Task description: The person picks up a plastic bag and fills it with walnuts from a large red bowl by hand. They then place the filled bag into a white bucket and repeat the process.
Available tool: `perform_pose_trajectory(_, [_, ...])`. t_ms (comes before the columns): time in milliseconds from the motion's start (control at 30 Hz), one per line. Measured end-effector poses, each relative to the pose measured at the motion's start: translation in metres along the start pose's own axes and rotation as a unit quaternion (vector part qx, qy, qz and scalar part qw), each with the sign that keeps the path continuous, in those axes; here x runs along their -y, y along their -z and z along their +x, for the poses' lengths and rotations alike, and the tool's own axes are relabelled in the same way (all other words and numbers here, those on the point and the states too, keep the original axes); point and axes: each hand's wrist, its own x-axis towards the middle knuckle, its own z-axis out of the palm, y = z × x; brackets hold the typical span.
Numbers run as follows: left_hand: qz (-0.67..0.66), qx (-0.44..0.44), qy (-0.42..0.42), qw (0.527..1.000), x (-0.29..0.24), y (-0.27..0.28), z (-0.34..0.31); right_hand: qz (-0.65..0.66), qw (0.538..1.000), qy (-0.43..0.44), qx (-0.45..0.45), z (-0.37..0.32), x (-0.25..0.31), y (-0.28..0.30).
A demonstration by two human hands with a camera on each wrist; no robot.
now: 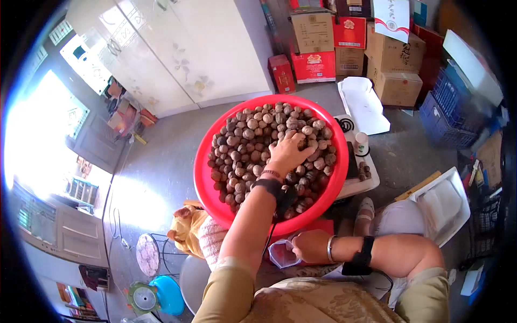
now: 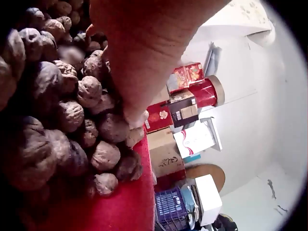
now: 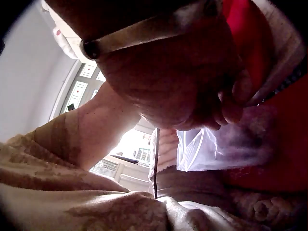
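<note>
A large red basin (image 1: 200, 167) is heaped with brown walnuts (image 1: 245, 156). My left hand (image 1: 286, 153) reaches palm down into the heap, toward its right side, with fingers curled around walnuts there. Close up in the left wrist view, the hand (image 2: 144, 53) covers much of what its fingers grasp; more walnuts (image 2: 72, 115) lie beside it. Below the basin's near rim, my right hand (image 1: 312, 246) grips a clear plastic bag (image 1: 283, 254) by its edge. In the right wrist view the bag (image 3: 207, 149) hangs below the curled fingers, its mouth spread.
Beyond the basin at right are a white tray (image 1: 366, 185), a small white bottle (image 1: 362, 142) and a white foam lid (image 1: 363, 105). Stacked cardboard boxes (image 1: 398, 70) and blue crates (image 1: 444, 121) stand farther back. A stool (image 1: 148, 254) is at left.
</note>
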Motion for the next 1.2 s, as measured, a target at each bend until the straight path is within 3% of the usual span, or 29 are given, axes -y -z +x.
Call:
perform_pose_trajectory(133, [-0.003, 0.037, 0.063, 0.997, -0.004, 0.001, 0.007, -0.007, 1.000, 0.015, -0.012, 0.003, -0.006, -0.009])
perform_pose_trajectory(267, [0.083, -0.002, 0.028, 0.996, 0.007, -0.014, -0.006, -0.047, 0.999, -0.006, 0.012, 0.001, 0.001, 0.000])
perform_pose_trajectory(400, [0.018, 0.021, 0.066, 0.997, 0.007, -0.008, -0.017, -0.034, 0.999, 0.003, 0.032, -0.006, 0.016, 0.018])
perform_pose_trajectory(467, [0.005, 0.028, 0.066, 0.997, 0.008, -0.005, -0.024, -0.042, 0.999, 0.028, -0.016, -0.012, 0.017, 0.021])
perform_pose_trajectory(533, [0.002, 0.023, 0.080, 0.996, 0.005, -0.004, -0.027, -0.022, 1.000, -0.002, -0.010, -0.008, 0.015, 0.016])
perform_pose_trajectory(600, [-0.001, 0.002, 0.086, 0.996, 0.006, -0.006, -0.032, 0.022, 0.998, 0.038, -0.040, -0.013, 0.023, 0.025])
perform_pose_trajectory(800, [0.007, -0.001, 0.063, 0.998, 0.006, -0.003, -0.039, -0.026, 1.000, -0.009, 0.011, -0.014, 0.039, 0.041])
perform_pose_trajectory(1033, [0.028, -0.052, 0.035, 0.998, 0.007, -0.001, -0.055, -0.052, 0.998, 0.018, 0.039, -0.015, 0.041, 0.040])
perform_pose_trajectory(1100, [0.031, -0.061, 0.038, 0.997, 0.007, -0.002, -0.057, -0.036, 0.998, 0.039, -0.034, -0.006, 0.019, 0.018])
perform_pose_trajectory(1200, [0.032, -0.068, 0.039, 0.996, 0.009, -0.003, -0.059, -0.054, 0.994, 0.074, -0.059, -0.009, 0.018, 0.016])
